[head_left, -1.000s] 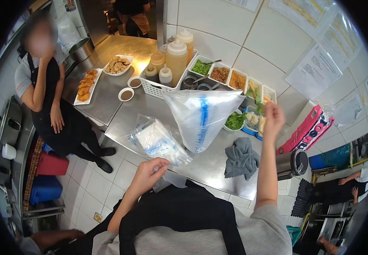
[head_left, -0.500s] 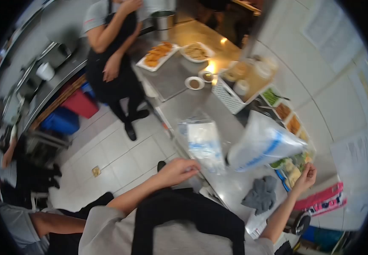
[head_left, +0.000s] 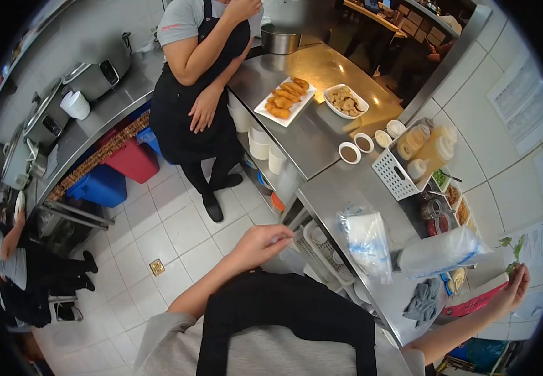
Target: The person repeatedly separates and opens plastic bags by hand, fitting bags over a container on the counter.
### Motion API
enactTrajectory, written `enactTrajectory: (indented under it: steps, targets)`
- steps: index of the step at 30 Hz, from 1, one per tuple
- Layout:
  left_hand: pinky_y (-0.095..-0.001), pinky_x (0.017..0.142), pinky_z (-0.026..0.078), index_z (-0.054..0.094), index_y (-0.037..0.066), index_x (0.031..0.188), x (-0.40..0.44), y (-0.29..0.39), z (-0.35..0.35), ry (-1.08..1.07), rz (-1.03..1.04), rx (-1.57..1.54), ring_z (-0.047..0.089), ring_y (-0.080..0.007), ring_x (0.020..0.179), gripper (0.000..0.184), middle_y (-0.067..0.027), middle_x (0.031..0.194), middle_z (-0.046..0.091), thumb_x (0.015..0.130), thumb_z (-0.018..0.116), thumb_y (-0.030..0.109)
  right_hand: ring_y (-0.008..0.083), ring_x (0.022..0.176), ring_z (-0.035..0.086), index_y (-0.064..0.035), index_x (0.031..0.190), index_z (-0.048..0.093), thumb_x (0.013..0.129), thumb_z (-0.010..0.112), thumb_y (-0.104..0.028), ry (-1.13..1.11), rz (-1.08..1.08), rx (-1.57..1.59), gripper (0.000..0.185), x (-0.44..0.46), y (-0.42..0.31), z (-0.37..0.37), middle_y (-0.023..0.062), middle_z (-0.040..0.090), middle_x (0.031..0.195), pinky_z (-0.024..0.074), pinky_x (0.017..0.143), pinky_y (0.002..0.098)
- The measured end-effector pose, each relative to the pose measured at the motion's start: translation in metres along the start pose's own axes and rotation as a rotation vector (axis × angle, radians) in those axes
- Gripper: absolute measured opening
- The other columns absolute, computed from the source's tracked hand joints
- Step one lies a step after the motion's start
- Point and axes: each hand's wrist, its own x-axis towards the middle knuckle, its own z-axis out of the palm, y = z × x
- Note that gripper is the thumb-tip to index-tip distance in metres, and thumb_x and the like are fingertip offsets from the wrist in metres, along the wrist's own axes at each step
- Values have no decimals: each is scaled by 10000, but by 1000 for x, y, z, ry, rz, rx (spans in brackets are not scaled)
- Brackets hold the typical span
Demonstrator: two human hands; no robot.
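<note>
My right hand (head_left: 514, 293), raised at the far right, pinches a green leafy herb sprig (head_left: 517, 248) whose leaves stand up above the fingers. My left hand (head_left: 260, 247) hovers in front of my apron with its fingers curled together; whatever they may hold is too small to make out. Beyond it on the steel counter (head_left: 321, 191) lies a clear plastic pack (head_left: 368, 245) with white and blue print. A second, bulkier plastic bag (head_left: 442, 252) rests between that pack and my right hand. Below this bag sits a crumpled grey cloth (head_left: 423, 302).
Farther along stand a plate of golden fried pieces (head_left: 288, 98), a bowl of pale food (head_left: 345, 101) and small sauce cups (head_left: 350, 153). A white basket (head_left: 397, 177) holds bottles. Another person (head_left: 202, 81) stands across the counter corner; more people are at left.
My right hand has moved outward to the right and up, and the herb sprig now shows in it. My left hand stays nearly in place. The view has shifted, and the bulky bag lies flatter.
</note>
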Motion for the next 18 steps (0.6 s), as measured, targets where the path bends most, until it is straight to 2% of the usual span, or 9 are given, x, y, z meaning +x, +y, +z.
enactTrajectory:
  steps: [2, 3, 4, 7, 8, 10, 12, 17, 18]
  targets:
    - [-264, 570, 447, 607, 25, 949, -11, -13, -30, 6, -69, 13, 583, -142, 608, 159, -81, 686, 602, 812, 569, 96, 113, 830, 554, 10, 982, 590, 886, 535, -122, -33, -101, 386, 172, -12, -22, 28, 60, 603, 942, 438, 731, 232]
    - [-250, 564, 440, 610, 20, 948, -14, -17, -42, 8, -139, 29, 569, -118, 597, 158, -67, 674, 596, 811, 571, 87, 111, 830, 545, 4, 1001, 591, 868, 556, -112, -147, -57, 458, 180, -10, -3, 41, 58, 602, 937, 426, 740, 235]
    - [-250, 564, 440, 610, 20, 948, -17, -21, -54, -25, -115, 21, 569, -118, 597, 158, -67, 674, 596, 811, 571, 87, 111, 827, 540, -2, 1009, 592, 851, 575, -114, -161, 11, 442, 195, -38, -41, 93, 57, 599, 933, 422, 739, 243]
    - [-231, 551, 429, 617, 15, 939, -27, -29, -78, 48, -143, 3, 552, -96, 584, 148, -48, 652, 580, 814, 572, 81, 129, 792, 559, -29, 933, 607, 795, 623, -77, -448, 261, 698, 147, -93, -94, 230, 60, 607, 926, 436, 718, 250]
    - [-256, 538, 426, 619, 24, 935, -30, -33, -85, 82, -179, -4, 548, -128, 560, 155, -66, 634, 574, 804, 581, 96, 125, 774, 544, -27, 913, 607, 795, 622, -77, -700, 253, 761, 129, -99, -94, 268, 45, 607, 879, 431, 702, 249]
    - [-281, 525, 424, 622, 33, 932, -38, -38, -97, 145, -224, -3, 544, -161, 535, 162, -83, 616, 568, 794, 591, 112, 123, 736, 535, -20, 896, 602, 810, 612, -94, -888, 536, 974, 114, -117, -80, 347, 29, 600, 828, 430, 678, 249]
    - [-222, 528, 414, 621, 8, 928, -45, -42, -104, 217, -241, -24, 540, -82, 579, 143, -32, 621, 559, 815, 574, 82, 116, 712, 553, -62, 892, 602, 825, 602, -107, -1099, 866, 1082, 81, -132, -78, 403, 17, 606, 791, 449, 631, 292]
    - [-216, 526, 413, 616, 8, 939, -67, -44, -110, 327, -407, -79, 523, -75, 559, 138, -21, 611, 551, 824, 568, 68, 136, 670, 557, -93, 873, 633, 829, 602, -137, -1177, 1172, 929, 70, -174, -47, 540, 2, 629, 747, 436, 575, 295]
    - [-222, 515, 409, 616, 9, 940, -71, -47, -110, 389, -428, -98, 519, -82, 550, 143, -29, 608, 553, 820, 577, 77, 136, 670, 557, -93, 873, 633, 829, 602, -137, -1214, 1172, 928, 70, -181, -43, 563, 2, 629, 747, 436, 575, 295]
